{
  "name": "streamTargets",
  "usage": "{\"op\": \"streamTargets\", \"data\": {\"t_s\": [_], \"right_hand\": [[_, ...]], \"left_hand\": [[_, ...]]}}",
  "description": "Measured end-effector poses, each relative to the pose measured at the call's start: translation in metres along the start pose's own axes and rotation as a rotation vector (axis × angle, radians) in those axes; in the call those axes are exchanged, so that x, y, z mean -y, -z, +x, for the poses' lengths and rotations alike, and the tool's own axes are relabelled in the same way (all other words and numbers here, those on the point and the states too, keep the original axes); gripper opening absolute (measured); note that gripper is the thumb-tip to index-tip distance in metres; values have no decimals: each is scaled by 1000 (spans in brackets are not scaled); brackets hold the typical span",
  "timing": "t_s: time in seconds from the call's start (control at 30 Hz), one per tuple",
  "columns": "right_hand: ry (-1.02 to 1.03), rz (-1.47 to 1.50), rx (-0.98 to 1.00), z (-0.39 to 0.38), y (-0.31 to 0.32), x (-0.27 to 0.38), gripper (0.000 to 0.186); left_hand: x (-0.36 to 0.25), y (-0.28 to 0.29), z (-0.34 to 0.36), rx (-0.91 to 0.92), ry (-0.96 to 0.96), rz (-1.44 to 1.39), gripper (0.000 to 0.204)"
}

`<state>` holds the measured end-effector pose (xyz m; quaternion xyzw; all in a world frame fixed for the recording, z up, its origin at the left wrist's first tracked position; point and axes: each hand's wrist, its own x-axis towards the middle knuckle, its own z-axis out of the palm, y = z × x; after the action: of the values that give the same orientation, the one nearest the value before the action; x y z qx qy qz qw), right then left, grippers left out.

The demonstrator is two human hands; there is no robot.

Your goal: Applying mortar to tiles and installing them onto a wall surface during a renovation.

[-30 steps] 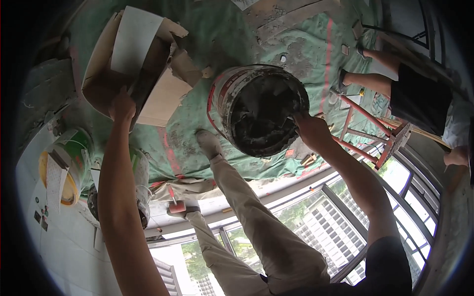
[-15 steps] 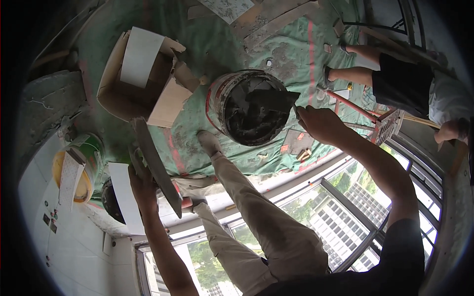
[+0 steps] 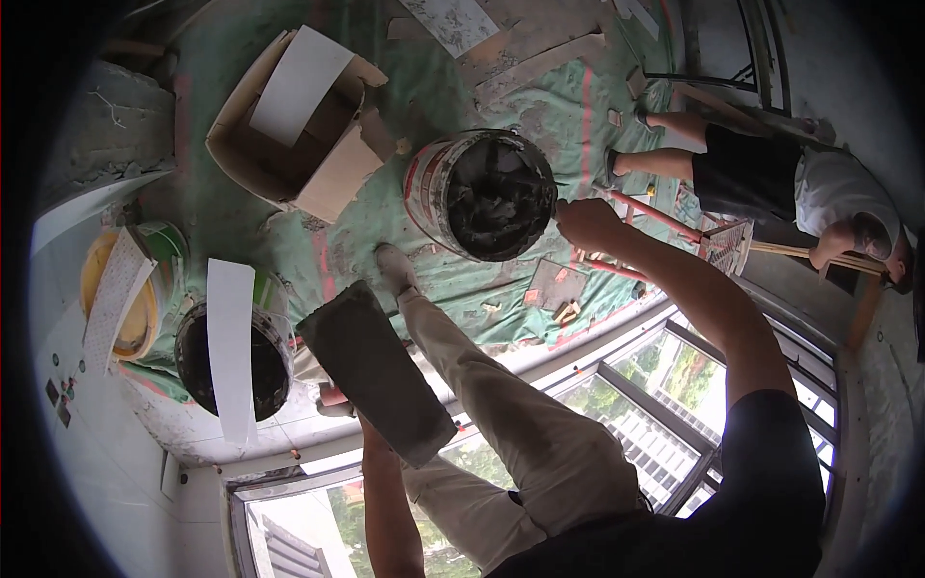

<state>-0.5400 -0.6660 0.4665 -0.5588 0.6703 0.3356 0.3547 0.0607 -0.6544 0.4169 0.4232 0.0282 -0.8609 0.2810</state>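
My left hand, mostly hidden behind a rectangular tile point(image 3: 376, 371), holds it from beneath; the wrist point(image 3: 376, 445) shows below. A grey layer of mortar covers the tile's upward face. My right hand point(image 3: 590, 225) is closed around a trowel's handle at the right rim of a bucket point(image 3: 421, 193). Dark, wet mortar point(image 3: 496, 193) fills that bucket in lumps. The trowel's blade is hard to tell from the mortar.
An open cardboard box point(image 3: 337, 173) bears a white tile point(image 3: 302, 85). At left, another white tile point(image 3: 229, 337) lies across a dark bucket point(image 3: 275, 376), beside a yellow-rimmed bucket point(image 3: 106, 275). A co-worker point(image 3: 752, 169) bends at right near a red-legged stand point(image 3: 725, 246). Windows line the near side.
My left hand has turned the tile from nearly edge-on to face up and moved it right. My right hand has shifted slightly left, and the trowel blade no longer shows above the mortar.
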Motion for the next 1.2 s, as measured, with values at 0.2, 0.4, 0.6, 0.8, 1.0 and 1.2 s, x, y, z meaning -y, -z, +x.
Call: {"op": "streamTargets", "data": {"t_s": [0.2, 0.4, 0.6, 0.8, 1.0, 1.2], "right_hand": [[-299, 151, -153, 22, -69, 89, 21], [16, 488, 201, -40, -19, 3, 28], [13, 92, 120, 1, -36, -20, 34], [-119, 1264, 3, 21, -101, 67, 25], [-232, 2228, 145, 47, -77, 111, 32], [-96, 2630, 180, 63, -77, 128, 41]], "left_hand": [[22, 3, 7, -18, 40, -61, 49], [28, -20, 21, -17, 102, -75, 50], [41, -22, 44, -46, 159, -51, 51], [38, -32, 69, -63, 205, -9, 52], [37, -46, 104, -43, 254, 34, 53], [21, -56, 124, -35, 302, 116, 54]]}}
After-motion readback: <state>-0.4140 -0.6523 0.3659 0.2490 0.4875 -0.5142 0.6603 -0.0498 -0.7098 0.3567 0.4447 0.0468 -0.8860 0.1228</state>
